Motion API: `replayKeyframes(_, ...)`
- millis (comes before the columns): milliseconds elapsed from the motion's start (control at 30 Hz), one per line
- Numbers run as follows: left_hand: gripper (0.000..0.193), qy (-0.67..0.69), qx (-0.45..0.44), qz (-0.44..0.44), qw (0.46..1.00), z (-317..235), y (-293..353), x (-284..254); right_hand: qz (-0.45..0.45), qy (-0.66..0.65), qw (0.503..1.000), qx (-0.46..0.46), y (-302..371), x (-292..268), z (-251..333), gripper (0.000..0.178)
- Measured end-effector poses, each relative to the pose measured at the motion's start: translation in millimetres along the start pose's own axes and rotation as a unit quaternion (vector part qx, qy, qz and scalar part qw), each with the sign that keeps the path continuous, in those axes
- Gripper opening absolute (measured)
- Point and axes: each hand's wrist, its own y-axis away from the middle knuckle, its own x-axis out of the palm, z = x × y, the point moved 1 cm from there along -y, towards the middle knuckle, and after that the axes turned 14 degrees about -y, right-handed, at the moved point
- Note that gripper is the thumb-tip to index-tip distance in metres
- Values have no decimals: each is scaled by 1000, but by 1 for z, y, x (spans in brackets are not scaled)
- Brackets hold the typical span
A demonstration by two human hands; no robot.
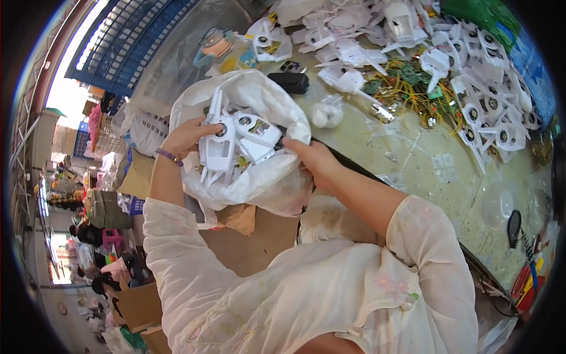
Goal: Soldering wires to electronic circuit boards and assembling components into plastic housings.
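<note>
A white plastic sack (268, 94) stands open in front of me, its rim rolled outward. Several white plastic housings (257, 143) with round dark speaker-like discs lie inside it. My left hand (187, 137), with a beaded bracelet at the wrist, is closed on one white plastic housing (220, 154) at the sack's left side; part of its grip is hidden. On the opposite side, my right hand (309, 154) pinches the sack's rim, the fingertips partly out of sight in the folds.
On the pale green table, a large heap of white housings (492, 106) lies at the far right, beside tangled wires with small boards (407, 82). A black case (289, 83) and a clear bag of white pieces (328, 111) lie near the sack. Blue crates (127, 44) stand far left.
</note>
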Motion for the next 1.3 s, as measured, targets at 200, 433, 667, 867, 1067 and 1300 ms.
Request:
replayKeyframes(200, 46, -26, -20, 38, 999, 22, 20, -3, 17, 145, 956, -254, 30, 4, -19, 42)
replayKeyframes(433, 34, 125, 48, 58, 989, 44, 39, 9, 30, 427, 877, -220, 57, 2, 1, 39)
replayKeyframes(667, 29, 261, 23, 15, 965, 65, 30, -18, 3, 463, 821, -333, 87, 4, 22, 34)
replayKeyframes(867, 30, 205, -3, 27, 978, 48, 24, -12, -40, 242, 925, -290, 59, -7, 39, 24)
replayKeyframes(1067, 33, 272, 49, -21, 961, 10, -6, 31, 13, 223, 966, -129, 60, 0, 52, 26)
replayKeyframes(1300, 60, -316, 263, -579, 704, 0, 88, 68, 28, 172, 973, -150, 47, -8, 67, 25)
